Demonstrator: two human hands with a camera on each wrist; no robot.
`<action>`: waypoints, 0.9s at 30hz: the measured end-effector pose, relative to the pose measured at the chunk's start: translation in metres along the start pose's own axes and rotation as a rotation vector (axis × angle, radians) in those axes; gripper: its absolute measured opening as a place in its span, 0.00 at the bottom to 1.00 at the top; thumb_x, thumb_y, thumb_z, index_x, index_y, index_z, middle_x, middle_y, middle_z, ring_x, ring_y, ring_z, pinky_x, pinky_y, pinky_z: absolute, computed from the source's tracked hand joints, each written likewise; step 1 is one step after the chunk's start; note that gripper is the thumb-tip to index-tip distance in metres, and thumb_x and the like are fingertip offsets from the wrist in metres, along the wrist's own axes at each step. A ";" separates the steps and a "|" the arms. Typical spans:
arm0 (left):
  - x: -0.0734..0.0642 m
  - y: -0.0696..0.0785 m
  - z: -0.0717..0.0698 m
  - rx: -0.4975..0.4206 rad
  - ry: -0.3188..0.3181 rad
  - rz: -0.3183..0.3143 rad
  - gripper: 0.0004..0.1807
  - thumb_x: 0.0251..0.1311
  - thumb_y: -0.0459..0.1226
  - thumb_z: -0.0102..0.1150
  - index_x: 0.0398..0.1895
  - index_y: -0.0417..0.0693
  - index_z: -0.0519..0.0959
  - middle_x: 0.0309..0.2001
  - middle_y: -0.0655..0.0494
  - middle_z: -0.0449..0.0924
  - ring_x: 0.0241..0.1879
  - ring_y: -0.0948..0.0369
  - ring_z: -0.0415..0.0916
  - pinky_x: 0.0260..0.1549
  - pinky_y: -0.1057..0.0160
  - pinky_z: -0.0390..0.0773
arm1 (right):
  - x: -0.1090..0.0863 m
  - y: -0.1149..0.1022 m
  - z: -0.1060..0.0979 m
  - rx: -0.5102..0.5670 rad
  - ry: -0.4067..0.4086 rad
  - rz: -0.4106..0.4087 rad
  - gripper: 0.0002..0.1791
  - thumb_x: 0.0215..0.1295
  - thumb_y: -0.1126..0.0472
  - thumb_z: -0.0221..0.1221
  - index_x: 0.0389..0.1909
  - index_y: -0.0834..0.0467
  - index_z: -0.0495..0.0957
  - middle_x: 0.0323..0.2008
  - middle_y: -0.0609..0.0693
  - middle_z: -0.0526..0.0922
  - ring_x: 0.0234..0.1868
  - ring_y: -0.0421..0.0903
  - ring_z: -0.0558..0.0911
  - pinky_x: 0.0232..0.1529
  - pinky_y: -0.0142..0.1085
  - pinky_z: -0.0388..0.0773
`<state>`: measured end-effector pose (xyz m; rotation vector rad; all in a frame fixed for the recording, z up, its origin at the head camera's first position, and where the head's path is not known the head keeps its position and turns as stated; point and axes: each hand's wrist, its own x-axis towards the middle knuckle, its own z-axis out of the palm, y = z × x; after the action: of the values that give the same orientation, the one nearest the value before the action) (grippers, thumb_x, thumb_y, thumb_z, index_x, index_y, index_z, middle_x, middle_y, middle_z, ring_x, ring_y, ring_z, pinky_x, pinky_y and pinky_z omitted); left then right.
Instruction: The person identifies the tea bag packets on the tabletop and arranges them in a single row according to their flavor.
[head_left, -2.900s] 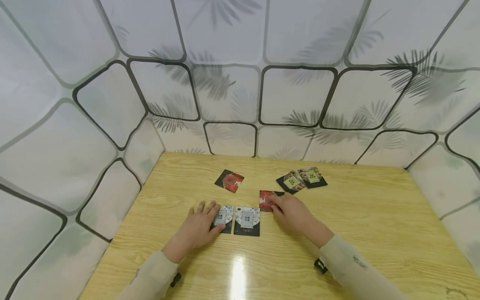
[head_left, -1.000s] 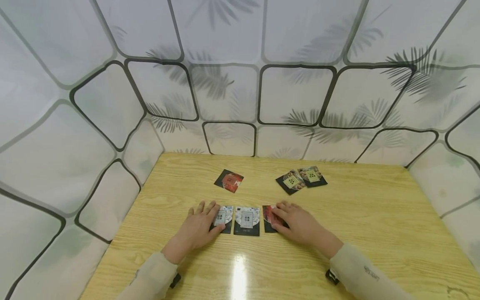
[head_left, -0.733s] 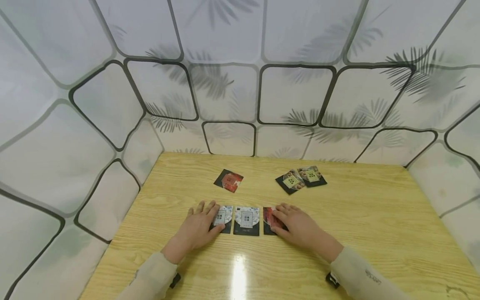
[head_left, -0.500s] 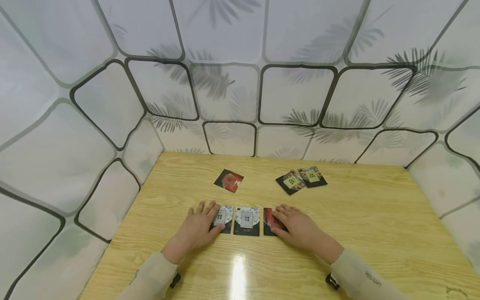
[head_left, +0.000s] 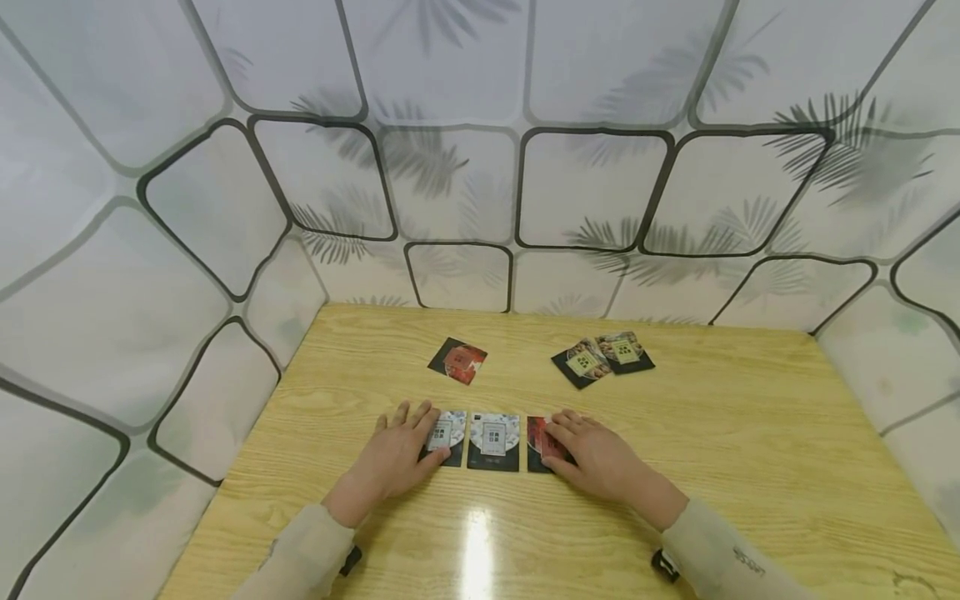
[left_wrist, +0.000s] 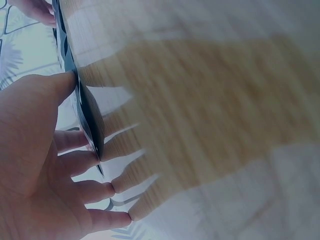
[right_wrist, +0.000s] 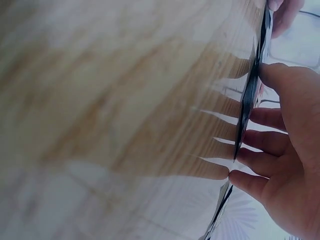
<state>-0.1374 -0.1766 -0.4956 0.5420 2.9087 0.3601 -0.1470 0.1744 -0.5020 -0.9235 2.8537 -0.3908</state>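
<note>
Three flat square packets lie in a row on the table in the head view. My left hand (head_left: 393, 450) rests with spread fingers on the left packet (head_left: 452, 429), black with a white-and-blue pattern, covering its left part. The middle packet (head_left: 493, 442) has the same print, and neither hand touches it. On the red-and-black packet (head_left: 535, 442) at the right end rests my right hand (head_left: 596, 454), hiding its right part. Both wrist views show the packets edge-on; the left fingertips (left_wrist: 95, 155) and right fingertips (right_wrist: 245, 137) press down at the packets and the tabletop.
Farther back lies another red-and-black packet (head_left: 459, 361), turned askew. Two black packets with yellow labels, a left one (head_left: 583, 363) and a right one (head_left: 626, 353), overlap at the back right. A patterned wall (head_left: 465, 279) borders the wooden table (head_left: 750, 433).
My right hand has slid the red-and-black packet toward me and slightly right, from behind the row into line beside the middle packet. In the last half second little moves. The left hand stays put.
</note>
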 end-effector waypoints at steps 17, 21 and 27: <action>0.000 -0.001 -0.001 0.013 -0.003 0.001 0.39 0.78 0.57 0.52 0.81 0.44 0.64 0.81 0.41 0.62 0.80 0.32 0.55 0.71 0.25 0.61 | 0.045 -0.012 -0.020 -0.020 0.165 -0.131 0.26 0.78 0.49 0.61 0.66 0.62 0.78 0.71 0.69 0.74 0.69 0.67 0.78 0.64 0.62 0.78; 0.000 -0.001 -0.001 0.021 -0.008 -0.006 0.39 0.78 0.58 0.52 0.81 0.44 0.64 0.81 0.41 0.62 0.80 0.32 0.55 0.71 0.26 0.62 | 0.071 -0.018 -0.025 -0.013 0.136 -0.146 0.30 0.80 0.46 0.58 0.71 0.62 0.75 0.74 0.69 0.71 0.72 0.67 0.75 0.67 0.62 0.76; 0.000 0.000 -0.002 0.036 -0.009 0.000 0.39 0.78 0.58 0.51 0.81 0.44 0.64 0.80 0.40 0.62 0.79 0.32 0.57 0.71 0.26 0.64 | 0.108 -0.032 -0.029 0.059 0.043 -0.097 0.34 0.81 0.43 0.54 0.77 0.59 0.69 0.80 0.66 0.63 0.78 0.67 0.66 0.74 0.64 0.67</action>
<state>-0.1375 -0.1768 -0.4941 0.5477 2.9121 0.3050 -0.2222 0.0921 -0.4684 -1.0583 2.8262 -0.5088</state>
